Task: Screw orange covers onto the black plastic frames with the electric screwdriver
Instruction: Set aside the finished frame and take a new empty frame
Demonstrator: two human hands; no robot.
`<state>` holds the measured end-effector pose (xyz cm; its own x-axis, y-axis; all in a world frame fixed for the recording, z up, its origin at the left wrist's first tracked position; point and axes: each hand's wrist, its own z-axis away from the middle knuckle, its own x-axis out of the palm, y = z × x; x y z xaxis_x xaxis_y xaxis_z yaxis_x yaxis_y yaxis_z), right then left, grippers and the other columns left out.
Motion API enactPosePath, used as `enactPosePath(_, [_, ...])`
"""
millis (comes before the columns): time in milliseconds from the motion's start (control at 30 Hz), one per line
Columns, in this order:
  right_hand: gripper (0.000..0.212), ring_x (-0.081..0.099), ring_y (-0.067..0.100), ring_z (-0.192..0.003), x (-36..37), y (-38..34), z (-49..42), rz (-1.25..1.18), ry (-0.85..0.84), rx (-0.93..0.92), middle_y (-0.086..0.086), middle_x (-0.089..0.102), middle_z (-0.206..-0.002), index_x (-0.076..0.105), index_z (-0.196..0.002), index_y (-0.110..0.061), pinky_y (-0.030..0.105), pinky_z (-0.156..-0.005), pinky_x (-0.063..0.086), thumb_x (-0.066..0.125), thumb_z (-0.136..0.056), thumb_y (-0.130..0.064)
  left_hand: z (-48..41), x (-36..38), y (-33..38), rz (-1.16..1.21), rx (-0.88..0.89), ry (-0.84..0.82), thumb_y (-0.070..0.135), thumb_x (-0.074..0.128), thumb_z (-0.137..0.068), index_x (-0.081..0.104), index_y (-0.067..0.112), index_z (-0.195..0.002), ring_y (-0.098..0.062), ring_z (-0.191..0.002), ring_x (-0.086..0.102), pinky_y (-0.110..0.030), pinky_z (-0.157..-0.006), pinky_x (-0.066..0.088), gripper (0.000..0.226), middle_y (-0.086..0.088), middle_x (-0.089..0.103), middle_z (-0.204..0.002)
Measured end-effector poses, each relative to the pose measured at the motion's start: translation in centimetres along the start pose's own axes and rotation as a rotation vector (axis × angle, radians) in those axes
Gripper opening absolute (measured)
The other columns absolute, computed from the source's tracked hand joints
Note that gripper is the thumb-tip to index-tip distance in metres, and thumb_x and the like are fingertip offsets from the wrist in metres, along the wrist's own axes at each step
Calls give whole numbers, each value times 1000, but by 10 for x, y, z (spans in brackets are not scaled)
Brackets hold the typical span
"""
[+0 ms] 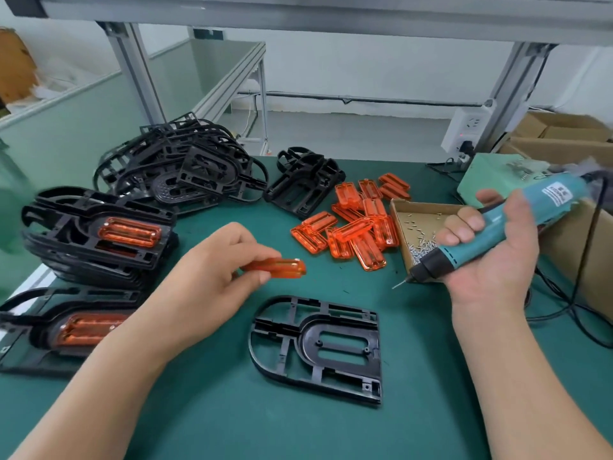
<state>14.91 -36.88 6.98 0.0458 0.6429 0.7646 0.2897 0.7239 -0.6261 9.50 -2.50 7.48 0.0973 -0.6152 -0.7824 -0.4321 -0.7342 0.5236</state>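
A bare black frame (318, 346) lies flat near the front edge of the green worktop (232, 413), its rounded end toward the left and its oblong opening facing up, seemingly set square before the person so a cover can drop straight into it. The left hand (212, 273) hovers just behind and to the left of that frame, thumb and fingertips pinching one orange cover (282, 267) by its near end. The cover sticks out to the right, clear of the frame and not yet seated.

The right hand (494, 254) is curled round the teal electric screwdriver (537, 204), palm turned up, with the bit slanting down and left above the worktop, near the frame's right corner but apart from it. That grip looks like a ready hold, keeping the tool out of the way until the cover is placed.

Supplies sit within reach:
- **Loose orange covers** (358, 227) are heaped mid-worktop.
- **A cardboard box of screws** (418, 224) stands just right of them, partly behind the screwdriver.
- **Unfitted frames** (179, 164) are piled toward the back left corner.
- **Frames already bearing covers** (99, 234) are stacked along the left edge (a sensible left-hand outflow, I judge).
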Motion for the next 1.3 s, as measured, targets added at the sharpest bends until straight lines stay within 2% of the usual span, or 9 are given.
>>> enactPosePath(100, [26, 38, 10, -59, 1, 1, 0, 0, 6, 0, -4, 41, -71, 62, -99, -18, 24, -56, 38, 55, -105, -42, 4, 8, 31, 117, 63, -91, 38, 71, -92, 72, 47, -120, -15, -91, 66, -28, -75, 51, 29, 12, 63, -102])
enactPosePath(167, [26, 38, 10, -59, 1, 1, 0, 2, 13, 2, -4, 41, -71, 62, -98, -18, 24, -56, 38, 54, -106, -42, 7, 17, 46, 304, -12, -222, 42, 73, -90, 74, 50, -116, -13, -88, 68, -25, -73, 50, 27, 10, 66, -95])
enactPosePath(267, [26, 38, 10, -58, 1, 1, -1, 3, 20, 5, -4, 41, -71, 62, -98, -18, 24, -56, 38, 55, -105, -42, 8, 26, 59, 722, -178, -414, 37, 76, -89, 79, 39, -117, -4, -82, 68, -27, -72, 59, 27, 11, 69, -85])
enactPosePath(400, [26, 38, 10, -57, 1, 1, -1, 10, 11, 9, -4, 41, -70, 62, -98, -18, 24, -56, 38, 55, -104, -42, 2, 24, 63, 869, -216, -533, 29, 75, -96, 78, 34, -124, -13, -93, 75, -28, -74, 62, 29, -3, 79, -100])
enactPosePath(467, [26, 39, 10, -56, 1, 2, -1, 12, 4, 14, -4, 42, -69, 62, -98, -18, 24, -55, 39, 55, -104, -43, -3, 20, 63, 909, -234, -561, 27, 69, -100, 76, 32, -127, -16, -93, 76, -25, -74, 61, 29, -6, 79, -97])
enactPosePath(567, [26, 40, 9, -56, 1, 2, -1, 10, -4, 27, -5, 42, -69, 63, -98, -19, 23, -55, 39, 54, -104, -43, -11, 17, 62, 928, -259, -573, 29, 65, -101, 75, 32, -129, -18, -92, 77, -24, -75, 61, 29, -9, 79, -95])
enactPosePath(833, [26, 39, 9, -56, 3, 2, 0, 9, -9, 25, -5, 41, -69, 61, -99, -18, 24, -54, 40, 56, -103, -43, -25, 22, 55, 988, -306, -586, 27, 67, -98, 78, 27, -124, -28, -97, 78, -27, -79, 63, 29, -15, 78, -108])
enactPosePath(1067, [26, 40, 9, -56, 4, 2, 1, 18, -15, 26, -4, 41, -70, 61, -100, -17, 24, -55, 40, 55, -104, -42, -22, 30, 52, 982, -297, -598, 24, 63, -101, 78, 24, -124, -26, -94, 77, -27, -75, 63, 28, -20, 77, -102])
enactPosePath(1300, [31, 41, 8, -54, 8, 0, 3, 42, -89, 71, -6, 43, -67, 62, -101, -17, 22, -52, 40, 49, -107, -45, -23, 31, 47, 1059, -369, -392, 21, 70, -94, 80, 17, -112, -26, -90, 77, -28, -69, 63, 21, -17, 76, -105])
